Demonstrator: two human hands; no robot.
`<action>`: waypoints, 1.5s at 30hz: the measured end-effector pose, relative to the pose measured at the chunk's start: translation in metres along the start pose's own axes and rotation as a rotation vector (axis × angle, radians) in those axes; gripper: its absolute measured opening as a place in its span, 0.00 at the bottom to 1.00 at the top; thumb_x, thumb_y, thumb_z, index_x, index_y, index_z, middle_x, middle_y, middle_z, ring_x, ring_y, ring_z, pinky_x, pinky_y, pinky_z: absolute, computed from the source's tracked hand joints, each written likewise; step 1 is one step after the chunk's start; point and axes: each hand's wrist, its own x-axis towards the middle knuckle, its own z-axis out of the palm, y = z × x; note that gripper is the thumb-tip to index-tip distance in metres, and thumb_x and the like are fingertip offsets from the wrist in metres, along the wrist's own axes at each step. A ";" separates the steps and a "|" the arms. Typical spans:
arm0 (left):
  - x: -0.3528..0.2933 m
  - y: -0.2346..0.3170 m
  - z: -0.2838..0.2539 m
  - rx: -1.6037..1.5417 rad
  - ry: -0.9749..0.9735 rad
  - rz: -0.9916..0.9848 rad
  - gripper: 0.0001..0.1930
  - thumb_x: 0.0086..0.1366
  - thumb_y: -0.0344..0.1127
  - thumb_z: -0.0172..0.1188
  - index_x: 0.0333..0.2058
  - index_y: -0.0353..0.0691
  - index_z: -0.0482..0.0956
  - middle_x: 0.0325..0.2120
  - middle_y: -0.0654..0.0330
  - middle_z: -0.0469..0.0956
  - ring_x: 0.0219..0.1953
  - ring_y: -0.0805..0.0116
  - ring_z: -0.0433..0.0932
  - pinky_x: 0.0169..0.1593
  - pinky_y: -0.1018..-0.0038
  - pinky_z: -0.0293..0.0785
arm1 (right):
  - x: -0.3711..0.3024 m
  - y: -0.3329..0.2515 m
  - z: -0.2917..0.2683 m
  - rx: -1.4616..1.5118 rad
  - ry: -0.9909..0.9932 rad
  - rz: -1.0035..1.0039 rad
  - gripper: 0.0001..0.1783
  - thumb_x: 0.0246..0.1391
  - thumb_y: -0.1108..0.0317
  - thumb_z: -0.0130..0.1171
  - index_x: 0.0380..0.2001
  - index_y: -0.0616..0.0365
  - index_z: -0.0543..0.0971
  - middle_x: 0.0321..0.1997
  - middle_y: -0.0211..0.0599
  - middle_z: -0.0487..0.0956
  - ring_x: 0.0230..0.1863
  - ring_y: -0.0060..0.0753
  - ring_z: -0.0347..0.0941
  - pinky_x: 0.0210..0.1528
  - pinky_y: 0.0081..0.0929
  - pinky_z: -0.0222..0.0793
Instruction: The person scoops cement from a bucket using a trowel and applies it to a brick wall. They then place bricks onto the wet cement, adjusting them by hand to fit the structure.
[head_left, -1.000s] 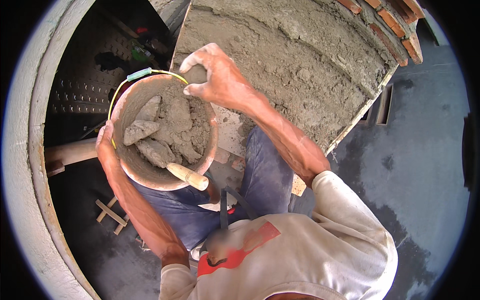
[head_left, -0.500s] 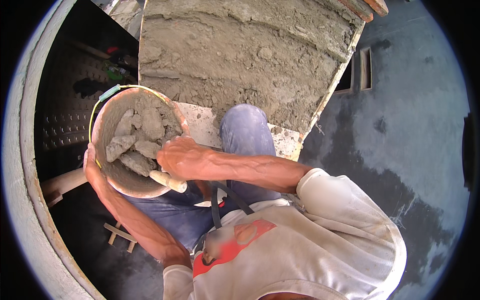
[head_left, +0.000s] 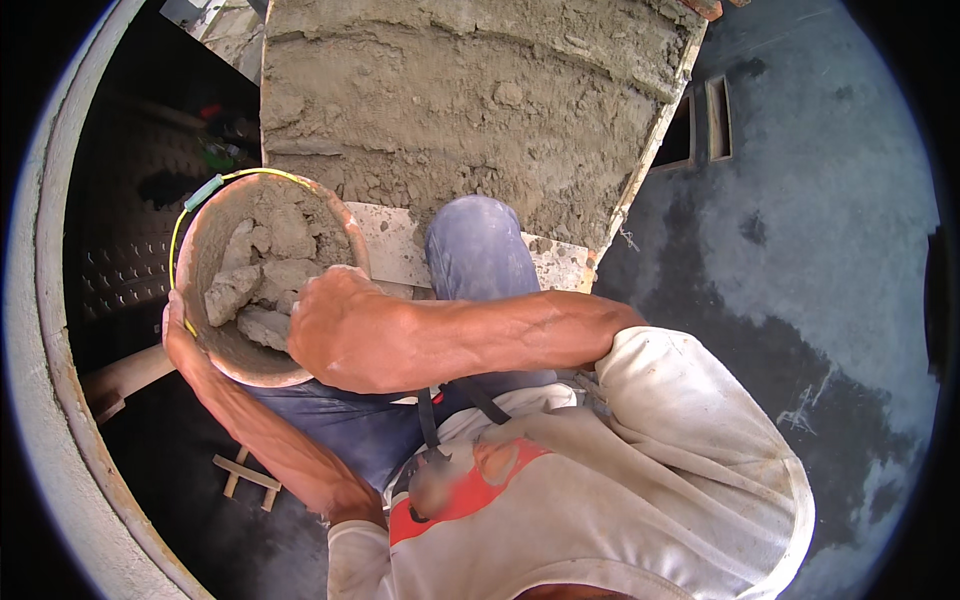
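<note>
A round bucket (head_left: 352,228), its rim crusted with mortar, rests at my left thigh. Grey mortar lumps (head_left: 262,278) lie inside it. From its rim arches a yellow wire bail with a pale green grip (head_left: 204,193). My left hand (head_left: 178,325) grips the bucket's left side, its fingers wrapped around the outer wall. Above the near right rim is my right hand (head_left: 345,335), back upward and fingers curled into a fist. What it holds is hidden beneath it; the light wooden handle seen there earlier does not show now.
Ahead stands a board (head_left: 385,235) heaped with wet grey mortar (head_left: 470,110). My knee (head_left: 480,245) touches its near edge. A curved wall edge (head_left: 50,330) runs down the left. Low at left lies a small wooden frame (head_left: 245,478); a dark, patchy grey surface (head_left: 800,230) spreads right.
My right hand has moved slightly left and nearer me, rising larger in view and covering the wooden handle's spot. My left hand stays on the bucket. The whole view has shifted a little.
</note>
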 end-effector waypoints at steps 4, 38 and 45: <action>0.012 -0.004 -0.004 -0.043 -0.018 -0.032 0.22 0.75 0.48 0.62 0.53 0.31 0.80 0.47 0.54 0.83 0.47 0.60 0.82 0.54 0.64 0.76 | -0.026 -0.009 -0.032 -0.143 0.128 -0.036 0.08 0.43 0.68 0.68 0.27 0.59 0.88 0.27 0.45 0.84 0.34 0.42 0.84 0.28 0.37 0.76; -0.002 0.007 0.000 -0.022 0.004 -0.045 0.23 0.74 0.48 0.64 0.56 0.34 0.80 0.50 0.55 0.82 0.51 0.62 0.81 0.57 0.66 0.76 | -0.244 0.268 0.115 0.586 0.276 0.838 0.26 0.69 0.53 0.64 0.63 0.57 0.81 0.49 0.44 0.88 0.40 0.32 0.81 0.45 0.38 0.78; -0.004 0.002 0.003 0.142 0.187 0.050 0.23 0.73 0.44 0.66 0.57 0.31 0.80 0.51 0.57 0.82 0.52 0.67 0.80 0.58 0.72 0.73 | -0.250 0.247 0.096 0.939 0.320 0.926 0.23 0.70 0.56 0.65 0.62 0.57 0.83 0.32 0.23 0.82 0.25 0.14 0.68 0.26 0.23 0.64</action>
